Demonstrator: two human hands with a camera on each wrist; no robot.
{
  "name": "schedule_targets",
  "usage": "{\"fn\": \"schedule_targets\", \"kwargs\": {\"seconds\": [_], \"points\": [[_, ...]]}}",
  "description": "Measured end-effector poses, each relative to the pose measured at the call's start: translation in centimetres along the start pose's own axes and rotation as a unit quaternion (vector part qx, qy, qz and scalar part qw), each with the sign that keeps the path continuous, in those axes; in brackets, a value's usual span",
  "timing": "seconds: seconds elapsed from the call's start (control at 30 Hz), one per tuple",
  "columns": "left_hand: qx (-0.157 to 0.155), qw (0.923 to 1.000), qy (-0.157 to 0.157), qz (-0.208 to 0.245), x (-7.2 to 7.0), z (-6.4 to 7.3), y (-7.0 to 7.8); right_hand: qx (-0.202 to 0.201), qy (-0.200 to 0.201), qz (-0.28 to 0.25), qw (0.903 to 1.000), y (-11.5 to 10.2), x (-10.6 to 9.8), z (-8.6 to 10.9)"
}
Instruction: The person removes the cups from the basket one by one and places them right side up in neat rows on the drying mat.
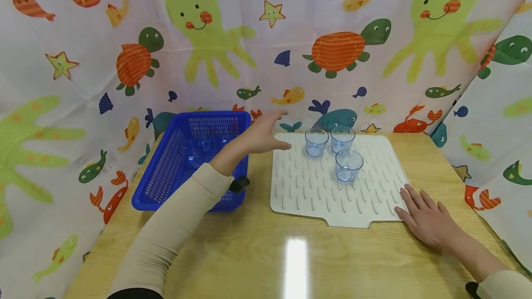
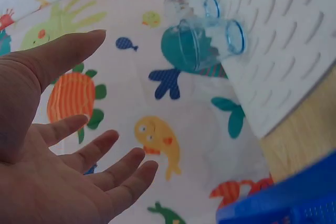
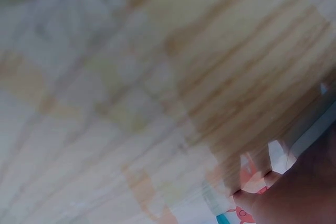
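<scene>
My left hand (image 1: 263,134) hovers between a blue plastic basket and a white draining mat (image 1: 299,193), thumb and fingers spread with nothing between them. In the left wrist view the same hand (image 2: 79,150) shows its spread fingers and bare palm. Three clear bluish glasses stand upright on the mat: one at the back left (image 1: 316,143), one glass (image 1: 342,140) beside it, and one glass (image 1: 349,166) nearer the front. My right hand (image 1: 428,218) lies flat at the mat's front right edge, fingertips on its rim. Inside the blue basket (image 1: 145,193) are several clear glasses (image 1: 193,156), partly seen through the forearm's side.
The wooden table (image 1: 241,257) carries the basket at left and the mat at right. A curtain (image 1: 274,36) printed with sea animals hangs behind and along both sides, close to the table's far edge.
</scene>
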State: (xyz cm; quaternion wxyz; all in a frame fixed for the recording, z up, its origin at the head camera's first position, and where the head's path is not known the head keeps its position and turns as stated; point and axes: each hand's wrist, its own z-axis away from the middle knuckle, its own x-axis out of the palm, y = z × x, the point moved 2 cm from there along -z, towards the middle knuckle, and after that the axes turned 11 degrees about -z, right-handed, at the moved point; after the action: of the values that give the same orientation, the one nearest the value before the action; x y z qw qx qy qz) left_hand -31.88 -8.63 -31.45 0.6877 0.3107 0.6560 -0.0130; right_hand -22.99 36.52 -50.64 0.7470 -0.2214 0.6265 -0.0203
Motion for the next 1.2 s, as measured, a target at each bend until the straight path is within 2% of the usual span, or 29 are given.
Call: {"fn": "schedule_targets", "kwargs": {"seconds": [0.13,0.37,0.63,0.73,0.93,1.07,1.2], "points": [[-0.014,0.9995,0.026,-0.007,-1.5,1.0,-1.6,0.0,0.001,-0.003,1.0,-0.1,-0.2,-0.1],[-0.057,0.9967,0.045,-0.036,-4.3,3.4,-5.1,0.002,-0.006,-0.015,0.9999,-0.2,-0.3,-0.1],[-0.119,0.9907,0.059,-0.029,-6.7,6.0,-10.4,0.004,-0.004,-0.009,0.9999,0.1,0.0,-0.1],[-0.158,0.9853,0.061,-0.021,-6.9,7.0,-12.1,0.005,-0.006,-0.009,0.9999,0.2,0.0,-0.1],[-0.253,0.9663,0.048,0.005,-6.7,8.6,-14.9,0.008,-0.01,-0.011,0.9999,0.2,0.0,-0.1],[-0.283,0.9568,0.033,0.056,-6.1,9.4,-16.8,0.006,-0.008,-0.013,0.9999,0.2,0.0,-0.1],[-0.297,0.9504,0.024,0.088,-5.5,9.8,-18.2,0.004,-0.009,-0.012,0.9999,0.1,-0.1,-0.2]]}}
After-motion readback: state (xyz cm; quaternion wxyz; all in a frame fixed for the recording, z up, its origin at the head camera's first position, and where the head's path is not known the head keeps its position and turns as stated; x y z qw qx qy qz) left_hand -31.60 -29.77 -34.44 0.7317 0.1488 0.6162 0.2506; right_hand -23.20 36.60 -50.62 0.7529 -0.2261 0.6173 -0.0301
